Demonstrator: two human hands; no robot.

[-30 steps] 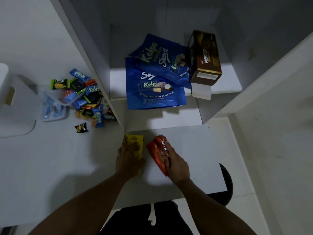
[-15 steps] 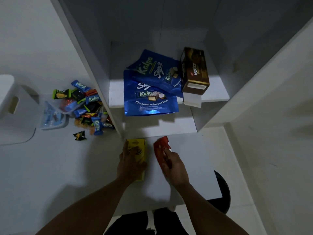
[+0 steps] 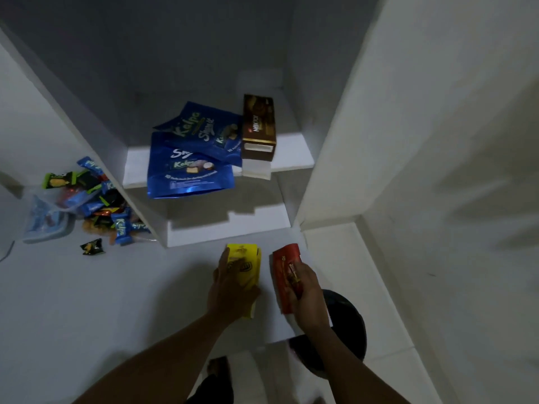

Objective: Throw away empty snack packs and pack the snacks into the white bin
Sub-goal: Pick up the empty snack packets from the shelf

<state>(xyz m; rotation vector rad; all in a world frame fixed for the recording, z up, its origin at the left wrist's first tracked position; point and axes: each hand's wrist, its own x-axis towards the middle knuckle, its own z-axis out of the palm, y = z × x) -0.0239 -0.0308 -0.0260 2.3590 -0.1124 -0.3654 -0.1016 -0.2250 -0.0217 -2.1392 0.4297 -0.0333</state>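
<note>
1. Head view: both hands work at the near right corner of the white worktop (image 3: pixel 116 301). Each is on a flat snack pack, and the two packs lie side by side, just apart.
2. The left hand (image 3: pixel 233 287) lies over the yellow pack (image 3: pixel 248 266) with its fingers curled onto it. The right hand (image 3: pixel 306 298) grips the red pack (image 3: pixel 284 272) along its right edge.
3. Both packs have their long axes running near to far, and their far ends stick out past the fingers.
4. The dark round bin (image 3: pixel 347 322), which I take to be for rubbish, sits below the worktop's near right edge, just beside the right hand. The right hand is nearer to it, and the left would have to cross over.
5. The red pack looks flat and slack, so it is probably empty. The yellow pack is a glossy pouch, and I cannot tell how full it is.
6. The loose snacks (image 3: pixel 96 205) are heaped far left on the worktop, on the left hand's side. The white bin is out of view.
7. Two blue Kalpa pouches (image 3: pixel 189 170) and a brown Nextar box (image 3: pixel 258 126) lie on the shelf (image 3: pixel 291 153) beyond.
</note>
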